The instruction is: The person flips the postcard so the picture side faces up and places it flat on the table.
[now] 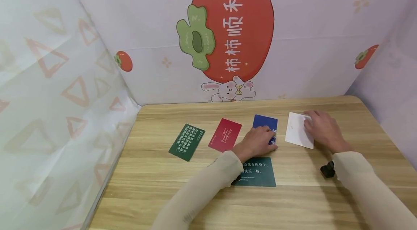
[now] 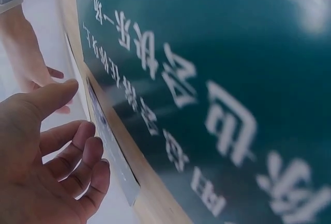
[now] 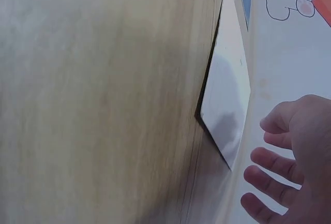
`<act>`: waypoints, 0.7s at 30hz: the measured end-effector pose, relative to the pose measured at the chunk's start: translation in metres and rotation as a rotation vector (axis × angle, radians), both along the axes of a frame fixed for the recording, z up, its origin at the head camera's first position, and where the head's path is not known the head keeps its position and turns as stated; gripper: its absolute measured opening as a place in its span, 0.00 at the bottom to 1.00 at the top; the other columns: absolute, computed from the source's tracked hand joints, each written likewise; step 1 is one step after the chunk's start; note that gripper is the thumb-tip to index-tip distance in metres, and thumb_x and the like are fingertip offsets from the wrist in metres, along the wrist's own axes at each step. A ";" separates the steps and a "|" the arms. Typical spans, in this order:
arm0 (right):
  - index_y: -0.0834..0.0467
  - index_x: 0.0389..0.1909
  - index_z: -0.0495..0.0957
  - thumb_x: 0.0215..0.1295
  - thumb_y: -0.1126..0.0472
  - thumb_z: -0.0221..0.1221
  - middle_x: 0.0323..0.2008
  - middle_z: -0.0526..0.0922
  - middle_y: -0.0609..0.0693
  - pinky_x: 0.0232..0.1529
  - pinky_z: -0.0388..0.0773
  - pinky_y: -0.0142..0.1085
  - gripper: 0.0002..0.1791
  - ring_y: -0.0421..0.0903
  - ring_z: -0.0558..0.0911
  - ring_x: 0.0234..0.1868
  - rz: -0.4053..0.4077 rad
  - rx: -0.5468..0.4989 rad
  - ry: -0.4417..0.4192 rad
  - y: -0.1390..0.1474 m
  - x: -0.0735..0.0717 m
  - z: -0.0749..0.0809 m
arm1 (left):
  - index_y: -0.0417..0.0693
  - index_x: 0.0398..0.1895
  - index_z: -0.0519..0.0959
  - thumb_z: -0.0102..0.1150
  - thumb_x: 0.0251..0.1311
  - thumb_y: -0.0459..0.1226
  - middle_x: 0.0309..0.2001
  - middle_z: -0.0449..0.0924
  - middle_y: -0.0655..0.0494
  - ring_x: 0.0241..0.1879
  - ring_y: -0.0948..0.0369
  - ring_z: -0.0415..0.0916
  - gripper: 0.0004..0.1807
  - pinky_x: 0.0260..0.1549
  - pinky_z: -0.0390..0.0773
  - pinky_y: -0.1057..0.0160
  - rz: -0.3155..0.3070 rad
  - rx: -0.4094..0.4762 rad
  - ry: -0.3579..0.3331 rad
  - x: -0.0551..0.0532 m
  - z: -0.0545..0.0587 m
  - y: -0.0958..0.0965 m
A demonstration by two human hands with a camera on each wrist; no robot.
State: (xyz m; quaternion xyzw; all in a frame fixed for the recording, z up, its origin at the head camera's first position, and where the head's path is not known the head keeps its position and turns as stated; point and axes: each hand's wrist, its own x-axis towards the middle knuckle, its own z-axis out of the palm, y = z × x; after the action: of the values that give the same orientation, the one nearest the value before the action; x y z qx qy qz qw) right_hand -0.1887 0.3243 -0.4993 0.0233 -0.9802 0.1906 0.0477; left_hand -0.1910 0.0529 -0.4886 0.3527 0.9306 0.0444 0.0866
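My left hand (image 1: 256, 142) is over the blue card (image 1: 264, 120), covering part of it. In the left wrist view its fingers (image 2: 77, 146) are loosely bent with nothing between them. Beneath that forearm lies a large dark green card (image 1: 258, 174) with white writing, partly hidden by the sleeve. My right hand (image 1: 324, 130) is at the right edge of a white card (image 1: 297, 132). In the right wrist view its fingers (image 3: 274, 164) are relaxed and hold nothing; whether they touch the card in the head view I cannot tell.
To the left on the wooden table (image 1: 146, 186) lie a red card (image 1: 224, 135) and a smaller green card (image 1: 187, 142) with white text. A white cloth (image 1: 156, 74) printed with persimmons and a rabbit hangs behind the table. Another patterned cloth (image 1: 58, 114) hangs at the left.
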 end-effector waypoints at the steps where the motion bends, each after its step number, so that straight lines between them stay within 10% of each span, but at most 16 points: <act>1: 0.71 0.70 0.72 0.80 0.61 0.52 0.68 0.69 0.80 0.66 0.65 0.80 0.25 0.81 0.70 0.67 -0.003 0.004 0.000 0.001 0.000 0.000 | 0.63 0.78 0.76 0.60 0.77 0.59 0.75 0.77 0.61 0.71 0.62 0.76 0.31 0.72 0.76 0.60 0.004 -0.003 0.000 0.000 0.000 0.002; 21: 0.73 0.69 0.72 0.78 0.43 0.63 0.66 0.71 0.81 0.63 0.70 0.77 0.38 0.81 0.72 0.64 -0.006 0.048 -0.052 0.018 -0.004 0.000 | 0.65 0.61 0.85 0.61 0.75 0.63 0.52 0.85 0.67 0.43 0.67 0.76 0.22 0.42 0.74 0.67 0.082 -0.027 0.096 0.000 -0.007 0.045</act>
State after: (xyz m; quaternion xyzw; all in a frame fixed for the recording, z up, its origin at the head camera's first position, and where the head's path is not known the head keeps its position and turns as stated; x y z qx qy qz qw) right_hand -0.1928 0.3422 -0.4997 0.0163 -0.9855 0.1673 0.0220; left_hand -0.1914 0.0975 -0.4961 0.3146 0.9480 0.0182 0.0448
